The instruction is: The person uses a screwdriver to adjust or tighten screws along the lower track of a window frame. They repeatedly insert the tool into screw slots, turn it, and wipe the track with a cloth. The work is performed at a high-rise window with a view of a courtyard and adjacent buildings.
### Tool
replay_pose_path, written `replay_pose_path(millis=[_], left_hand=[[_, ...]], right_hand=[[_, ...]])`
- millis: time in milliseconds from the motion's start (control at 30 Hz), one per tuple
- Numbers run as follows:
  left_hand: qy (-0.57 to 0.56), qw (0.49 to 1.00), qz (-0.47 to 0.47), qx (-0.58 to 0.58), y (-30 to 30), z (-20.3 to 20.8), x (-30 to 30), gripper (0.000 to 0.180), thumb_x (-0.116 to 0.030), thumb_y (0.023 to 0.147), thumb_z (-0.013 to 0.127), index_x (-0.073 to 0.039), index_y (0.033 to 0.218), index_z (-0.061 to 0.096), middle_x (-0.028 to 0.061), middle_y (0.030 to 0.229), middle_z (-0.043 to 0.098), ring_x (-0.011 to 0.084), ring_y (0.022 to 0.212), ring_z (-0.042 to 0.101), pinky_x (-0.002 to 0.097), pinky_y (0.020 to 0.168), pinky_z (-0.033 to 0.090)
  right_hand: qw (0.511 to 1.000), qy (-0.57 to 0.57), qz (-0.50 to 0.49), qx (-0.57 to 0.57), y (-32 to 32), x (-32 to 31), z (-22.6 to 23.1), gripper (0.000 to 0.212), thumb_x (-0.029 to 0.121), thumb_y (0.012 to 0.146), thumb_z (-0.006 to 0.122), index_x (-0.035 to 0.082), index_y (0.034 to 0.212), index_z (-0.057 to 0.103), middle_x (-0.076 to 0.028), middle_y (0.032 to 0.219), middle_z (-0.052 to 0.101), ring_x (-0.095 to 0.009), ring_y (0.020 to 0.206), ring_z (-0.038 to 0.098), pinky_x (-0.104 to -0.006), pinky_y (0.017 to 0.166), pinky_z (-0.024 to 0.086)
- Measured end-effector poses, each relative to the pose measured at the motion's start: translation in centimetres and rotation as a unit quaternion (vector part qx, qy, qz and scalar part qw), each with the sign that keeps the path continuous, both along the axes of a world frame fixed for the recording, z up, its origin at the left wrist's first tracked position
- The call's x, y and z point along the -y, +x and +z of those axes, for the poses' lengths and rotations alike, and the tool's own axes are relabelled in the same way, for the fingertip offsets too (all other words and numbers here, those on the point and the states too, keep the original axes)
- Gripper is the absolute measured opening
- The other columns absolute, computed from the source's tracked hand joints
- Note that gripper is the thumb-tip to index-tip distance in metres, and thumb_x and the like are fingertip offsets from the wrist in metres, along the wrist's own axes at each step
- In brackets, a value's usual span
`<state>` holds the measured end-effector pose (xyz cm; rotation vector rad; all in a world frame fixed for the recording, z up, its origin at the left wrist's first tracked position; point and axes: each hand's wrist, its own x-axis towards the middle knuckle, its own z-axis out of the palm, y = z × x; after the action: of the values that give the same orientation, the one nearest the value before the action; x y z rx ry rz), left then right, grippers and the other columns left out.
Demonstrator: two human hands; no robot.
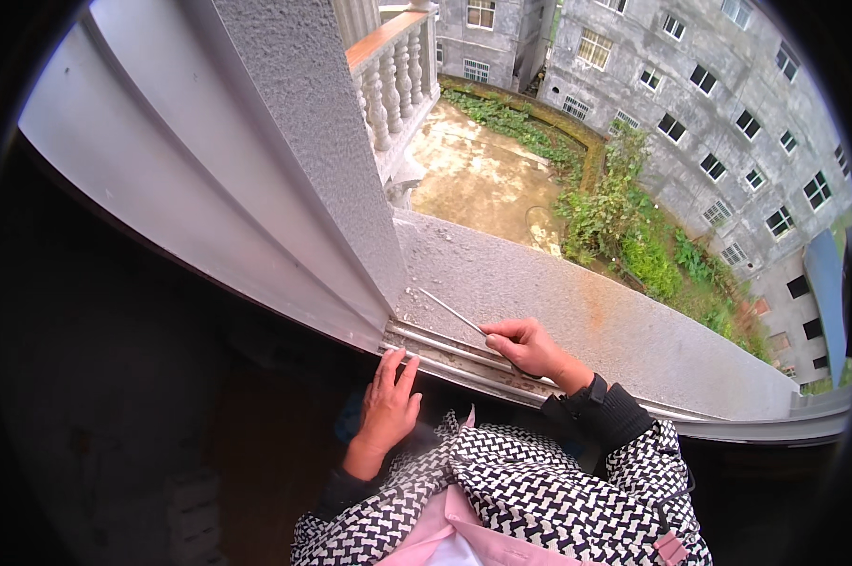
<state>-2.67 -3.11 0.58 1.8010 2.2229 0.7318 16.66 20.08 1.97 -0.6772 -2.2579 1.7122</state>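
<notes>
Grip clenched, the right hand holds a slim metal rod slanting over the gritty sill beyond the window track, the left hand resting loosely spread at its edge; scraping, I'd judge, is in hand, the next move calling for a steady tip.

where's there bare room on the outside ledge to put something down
The rough grey cement ledge looks bare right of its rusty orange stain, between its outer edge and the pale metal window track. Crowded at left: loose grey crumbs, the thin silvery metal rod in the right hand, and the left hand at the track.
</notes>
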Motion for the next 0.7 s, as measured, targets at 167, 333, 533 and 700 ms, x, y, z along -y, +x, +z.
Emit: replay_pose_path(millis=[167, 333, 533, 700], left_hand=[[0.008, 1.0, -0.002, 0.003, 0.0, 0.0, 0.0, 0.068, -0.008, 0.081, 0.076, -0.004, 0.144, 0.051, 0.0203, 0.151, 0.042, 0.0413, 0.144, 0.04, 0.0467, 0.116, 0.039], [0.002, 1.0, -0.003, 0.002, 0.0, 0.1, 0.0, 0.069, -0.008, 0.081, 0.076, -0.004, 0.145, 0.051, 0.0203, 0.151, 0.042, 0.0412, 0.144, 0.04, 0.0466, 0.116, 0.039], [0.001, 1.0, -0.004, 0.005, -0.1, -0.1, -0.1, 0.069, -0.008, 0.08, 0.076, -0.004, 0.144, 0.051, 0.0203, 0.15, 0.043, 0.0418, 0.144, 0.04, 0.0474, 0.117, 0.039], [0.01, 1.0, -0.003, 0.007, -0.1, -0.5, -0.1, 0.069, -0.007, 0.08, 0.076, -0.004, 0.144, 0.051, 0.0203, 0.149, 0.043, 0.0423, 0.143, 0.04, 0.0478, 0.116, 0.039]], right_hand=[[0.99, 0.127, 0.058, 0.035, 2.4, 0.2, 0.9, 0.026, 0.016, 0.096, 0.07, 0.003, 0.118, 0.075, -0.019, 0.093, 0.074, -0.031, 0.084, 0.071, -0.0393, 0.076, 0.055], [0.959, 0.237, 0.113, 0.103, 0.3, -0.1, 1.8, 0.025, 0.018, 0.092, 0.069, 0.005, 0.113, 0.076, -0.021, 0.087, 0.069, -0.04, 0.085, 0.067, -0.0465, 0.074, 0.053], [0.965, 0.246, 0.089, -0.025, -2.4, 0.4, -0.1, 0.023, 0.016, 0.091, 0.069, 0.006, 0.11, 0.077, -0.022, 0.081, 0.068, -0.042, 0.081, 0.067, -0.0472, 0.073, 0.053], [0.991, -0.035, -0.132, 0.003, 1.0, 0.5, -0.5, 0.024, 0.017, 0.097, 0.069, 0.006, 0.117, 0.076, -0.015, 0.081, 0.071, -0.028, 0.074, 0.067, -0.0385, 0.07, 0.053]])
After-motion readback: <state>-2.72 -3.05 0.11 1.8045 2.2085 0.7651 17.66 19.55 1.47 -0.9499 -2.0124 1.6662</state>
